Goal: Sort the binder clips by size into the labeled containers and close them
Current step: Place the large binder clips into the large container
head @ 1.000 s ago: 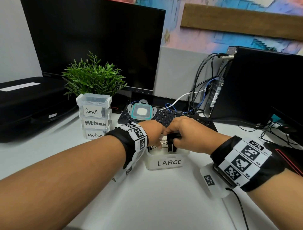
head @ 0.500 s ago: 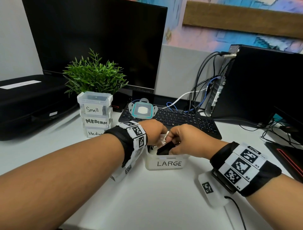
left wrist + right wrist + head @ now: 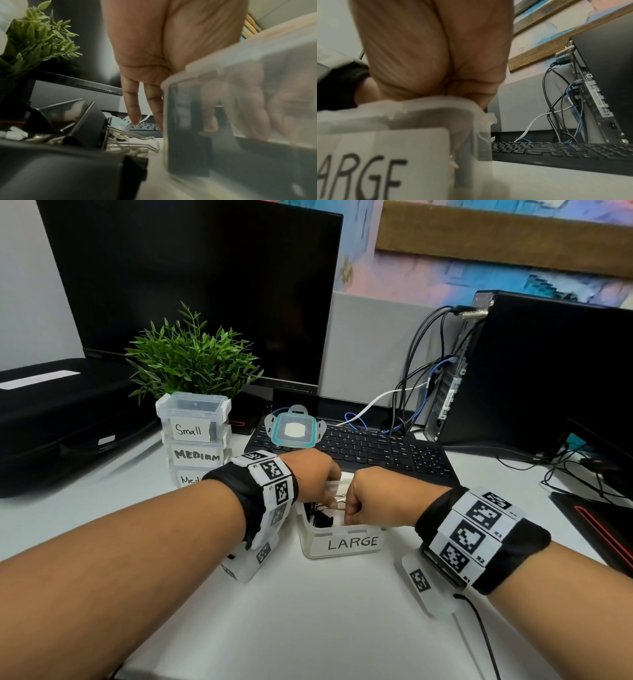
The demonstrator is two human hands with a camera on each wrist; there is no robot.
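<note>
Now binder clips point(image 3: 321, 517) in LARGE container point(image 3: 342, 542) beneath both hands.

the open tub point(image 3: 310, 537) reads "large". in the stack beside the plant, the top box point(image 3: 191, 430) reads "small", the middle box point(image 3: 197, 455) "medium"; the bottom label is half hidden.

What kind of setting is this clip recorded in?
Most likely an office desk or workstation: a dark monitor stands behind a black keyboard, and a desktop computer tower with cables plugged into its back sits at the right. Labeled clip containers are stacked beside a small plant.
</note>
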